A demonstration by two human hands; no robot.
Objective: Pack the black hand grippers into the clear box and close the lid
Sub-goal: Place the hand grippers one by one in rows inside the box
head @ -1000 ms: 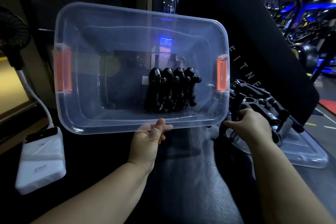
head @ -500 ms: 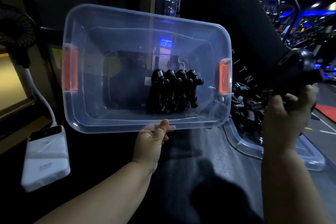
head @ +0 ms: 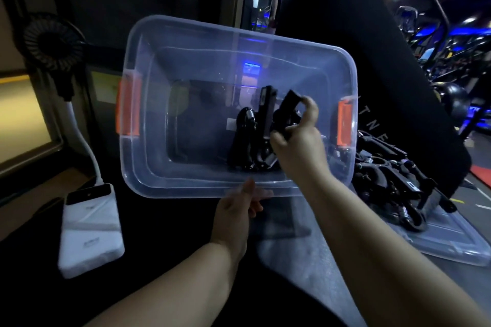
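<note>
The clear box (head: 186,103) with orange latches is tilted up toward me. My left hand (head: 239,210) grips its near rim from below, thumb over the edge. Inside, a row of black hand grippers (head: 244,141) stands against the bottom. My right hand (head: 297,141) reaches into the box and holds another black hand gripper (head: 285,111) by its handles, right beside that row. A pile of more black hand grippers (head: 393,180) lies on the clear lid (head: 451,244) at the right.
A white power bank (head: 89,228) with a cable lies at the left, below a small black fan (head: 53,42). A black padded gym seat back (head: 358,48) stands behind the box. Gym machines fill the far right.
My right hand lifted a hand gripper from the pile on the lid, carried it left and brought it down into the box. The box stays held, tilted slightly more.
</note>
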